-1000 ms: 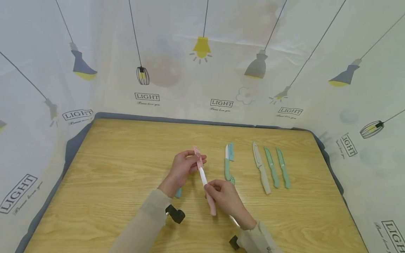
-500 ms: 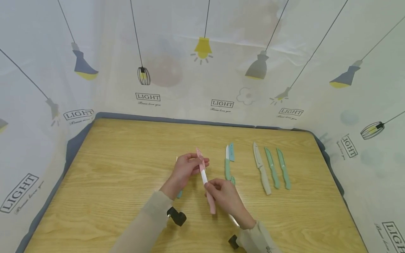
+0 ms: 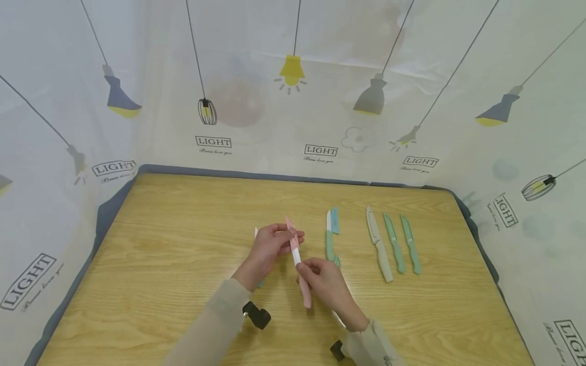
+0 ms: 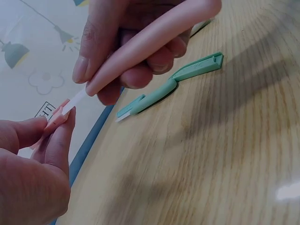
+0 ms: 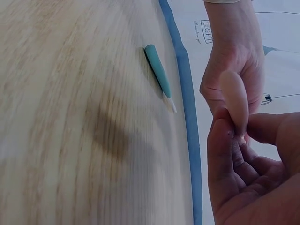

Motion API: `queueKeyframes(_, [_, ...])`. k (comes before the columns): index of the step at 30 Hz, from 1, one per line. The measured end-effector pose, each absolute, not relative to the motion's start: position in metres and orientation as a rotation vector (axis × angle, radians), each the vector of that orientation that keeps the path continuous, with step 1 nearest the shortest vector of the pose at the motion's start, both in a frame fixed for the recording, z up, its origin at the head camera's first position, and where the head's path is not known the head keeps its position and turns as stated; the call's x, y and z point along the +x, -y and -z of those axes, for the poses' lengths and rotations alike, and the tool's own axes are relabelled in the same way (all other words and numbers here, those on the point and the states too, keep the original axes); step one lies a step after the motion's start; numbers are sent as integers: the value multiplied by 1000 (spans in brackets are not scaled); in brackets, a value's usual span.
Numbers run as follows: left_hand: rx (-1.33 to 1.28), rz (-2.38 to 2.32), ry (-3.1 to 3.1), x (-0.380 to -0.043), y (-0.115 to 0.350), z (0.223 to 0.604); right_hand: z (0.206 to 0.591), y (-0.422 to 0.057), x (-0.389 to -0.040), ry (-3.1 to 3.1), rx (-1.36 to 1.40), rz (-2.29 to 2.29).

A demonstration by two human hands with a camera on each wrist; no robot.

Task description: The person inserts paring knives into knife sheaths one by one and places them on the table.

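My left hand (image 3: pixel 270 250) pinches a pink blade sheath (image 4: pixel 55 122) between thumb and fingers. The pink knife (image 3: pixel 305 295) has its handle pinched near the blade end by my right hand (image 3: pixel 326 284). Its white blade (image 4: pixel 76 100) runs into the sheath, with a short stretch bare between the two hands. Both pieces are held above the table, tip pointing away from me. Beneath my left wrist lies another knife with a blue-green handle (image 5: pixel 158 70) and a bare white blade (image 3: pixel 256 233), partly hidden in the head view.
Right of my hands lies a green-handled knife (image 3: pixel 329 245) with a bare white blade, a blue sheath (image 3: pixel 335 219) beside it and a green sheath (image 3: pixel 337 261) at its handle end. Further right are a beige knife (image 3: pixel 382 259) and two green knives, all sheathed, on the wooden table (image 3: pixel 183 218).
The pink sheath and the knife have come closer together, so less of the white blade shows between my hands. My left hand has shifted slightly right and toward me; the right has barely moved.
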State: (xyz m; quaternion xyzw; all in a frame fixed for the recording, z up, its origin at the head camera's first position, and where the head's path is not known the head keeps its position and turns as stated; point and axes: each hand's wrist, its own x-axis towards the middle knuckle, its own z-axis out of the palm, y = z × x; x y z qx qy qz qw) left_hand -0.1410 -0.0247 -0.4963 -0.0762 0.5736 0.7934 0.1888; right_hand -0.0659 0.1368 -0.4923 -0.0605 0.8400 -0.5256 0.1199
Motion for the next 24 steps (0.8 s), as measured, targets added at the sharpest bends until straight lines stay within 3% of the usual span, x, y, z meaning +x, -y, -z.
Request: queueKeyframes(24, [-241,-2238,-1631,-142,31,492,476,-125,-61,-2404,-138,1539])
